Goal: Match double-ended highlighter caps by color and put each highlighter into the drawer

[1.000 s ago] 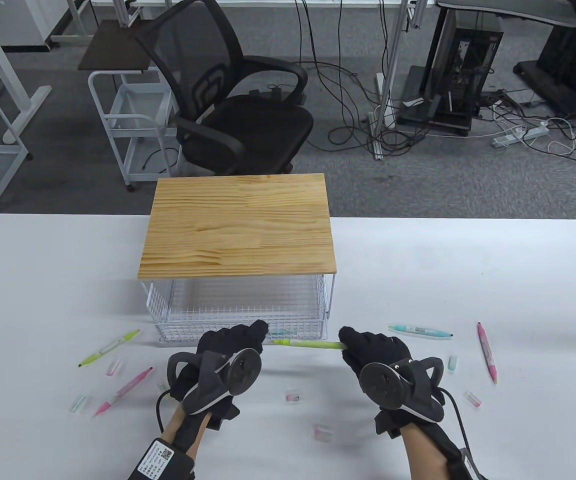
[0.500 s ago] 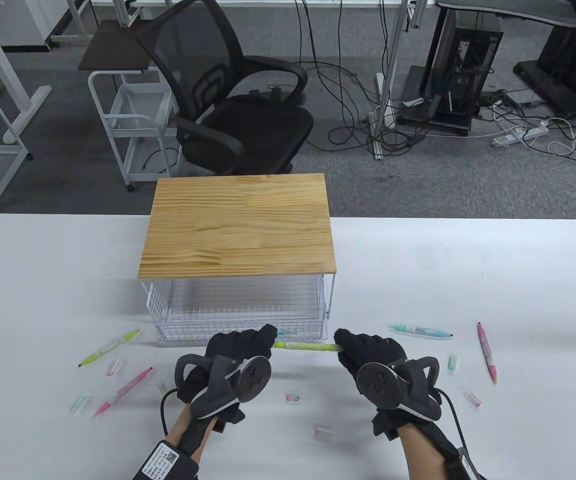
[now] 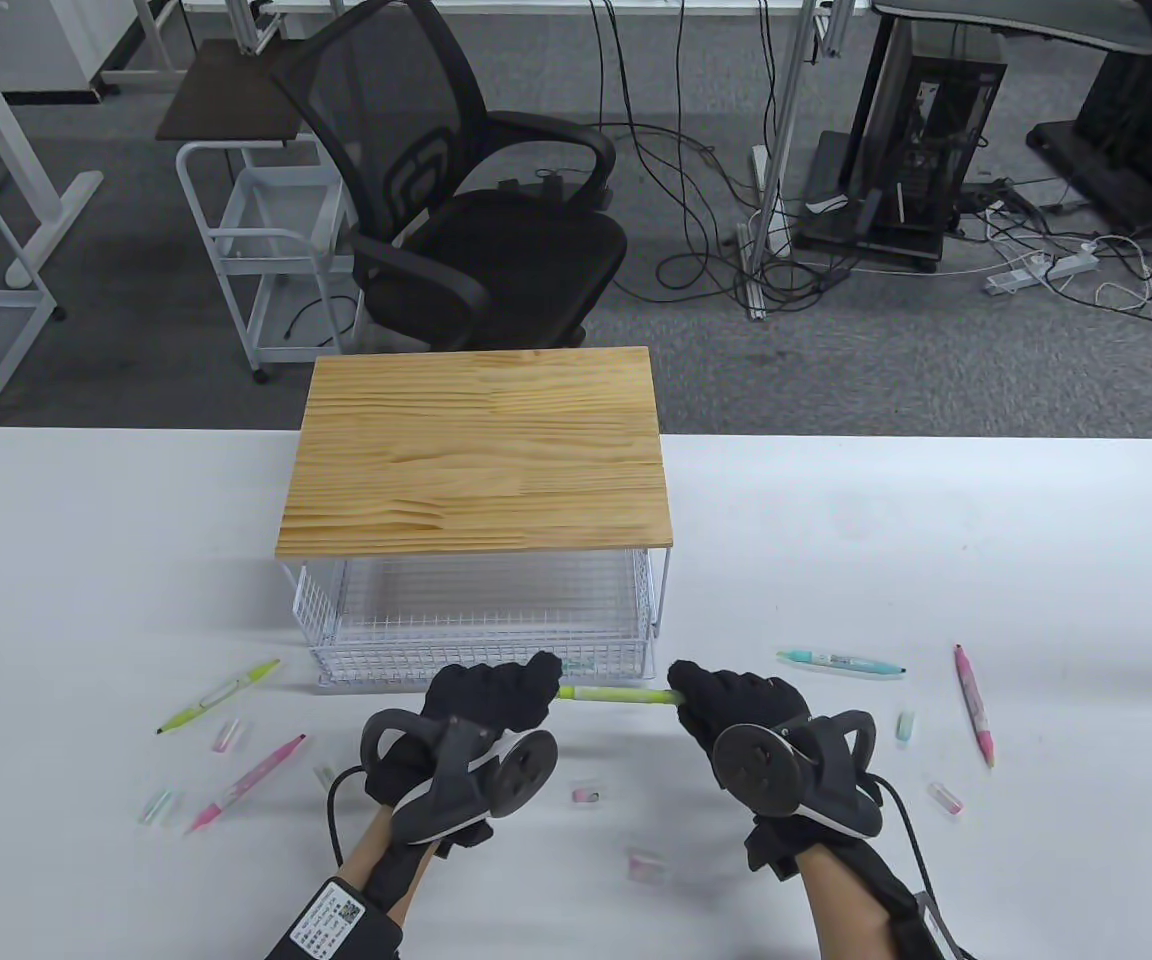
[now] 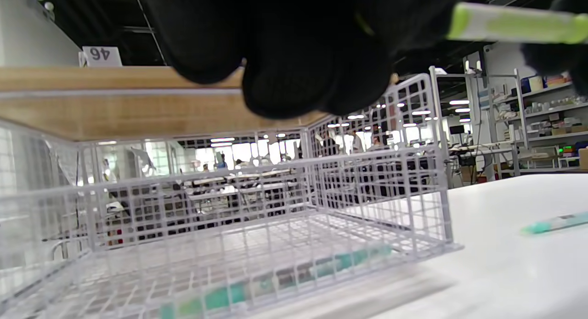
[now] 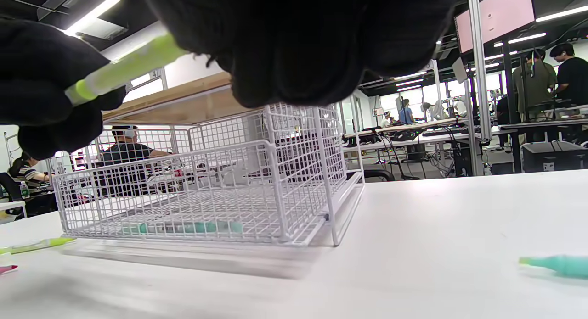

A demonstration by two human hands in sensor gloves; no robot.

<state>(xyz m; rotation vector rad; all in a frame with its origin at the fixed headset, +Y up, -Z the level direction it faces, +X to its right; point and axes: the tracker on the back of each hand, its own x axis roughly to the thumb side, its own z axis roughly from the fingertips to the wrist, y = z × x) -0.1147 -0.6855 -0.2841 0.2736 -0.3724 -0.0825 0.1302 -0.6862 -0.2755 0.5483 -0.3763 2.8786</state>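
Both hands: left hand [image 3: 489, 697] and right hand [image 3: 736, 702] each pinch an end of the green highlighter [image 3: 616, 693].
Drawer [image 3: 481, 655]: twelve o'clock of hands, teal highlighter [image 5: 190, 227] inside.

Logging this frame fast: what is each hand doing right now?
Left hand: grips one end of the green highlighter.
Right hand: grips its other end.
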